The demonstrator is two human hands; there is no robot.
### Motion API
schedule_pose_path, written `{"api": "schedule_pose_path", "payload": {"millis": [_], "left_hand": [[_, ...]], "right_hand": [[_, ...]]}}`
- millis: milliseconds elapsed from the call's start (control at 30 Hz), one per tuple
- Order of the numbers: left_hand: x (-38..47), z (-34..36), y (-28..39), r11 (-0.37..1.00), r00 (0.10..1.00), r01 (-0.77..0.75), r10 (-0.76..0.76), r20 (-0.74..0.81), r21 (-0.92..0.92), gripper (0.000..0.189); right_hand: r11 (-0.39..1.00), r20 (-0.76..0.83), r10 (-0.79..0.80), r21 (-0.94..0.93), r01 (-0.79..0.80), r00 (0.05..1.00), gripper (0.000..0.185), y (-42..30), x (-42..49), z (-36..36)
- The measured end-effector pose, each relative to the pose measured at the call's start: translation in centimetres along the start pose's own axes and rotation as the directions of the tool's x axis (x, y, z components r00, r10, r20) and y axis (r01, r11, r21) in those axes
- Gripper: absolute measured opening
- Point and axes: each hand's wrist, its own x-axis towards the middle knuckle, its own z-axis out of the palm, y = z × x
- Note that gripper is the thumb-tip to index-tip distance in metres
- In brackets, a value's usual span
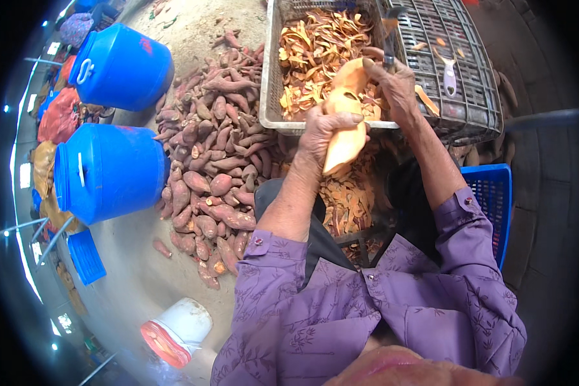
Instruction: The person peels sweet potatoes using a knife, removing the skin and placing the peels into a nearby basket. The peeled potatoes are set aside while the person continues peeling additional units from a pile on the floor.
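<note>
My left hand [330, 128] grips a large peeled sweet potato [345, 142] around its lower half. Its pale orange flesh shows, with a dark hollow near the middle. At the upper end, my right hand [396, 89] has its thumb against the flesh and its fingers closed around a knife [389, 50]. The dark blade points away from me, with an orange scrap beside its far end; part of the knife is hidden by the fingers. Below both hands is the near rim of a grey plastic crate [328, 126] holding sweet potato peelings [313, 46].
A slatted grey crate [468, 113] at right bears a Y-shaped peeler [449, 79] and scraps. Unpeeled sweet potatoes [222, 186] are heaped at left, beside two blue drums [125, 62]. A white bucket [188, 321] with red lining, a blue basket [499, 207] and fallen peelings [350, 202] are nearby.
</note>
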Motion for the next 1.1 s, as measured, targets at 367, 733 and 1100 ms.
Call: {"api": "schedule_pose_path", "payload": {"millis": [367, 733, 1100], "left_hand": [[-0.6, 0.6, 2.0, 0.995, 0.992, -0.088, 0.092, 0.084, -0.047, 0.045], [-0.5, 0.3, 1.5, 0.988, 0.985, -0.152, 0.154, 0.084, -0.028, 0.052], [-1.2, 0.1, 0.6, 0.988, 0.996, -0.067, 0.074, 0.044, -0.14, 0.048]], "right_hand": [[0.839, 0.232, -0.244, -0.436, 0.325, 0.942, 0.025, -1.0, -4.9, -1.0], [0.985, 0.086, -0.121, -0.112, 0.131, 0.989, 0.026, -2.4, -3.9, -2.1], [0.449, 0.243, -0.622, -0.668, 0.594, 0.744, 0.026, -1.9, -1.7, -1.5]]}}
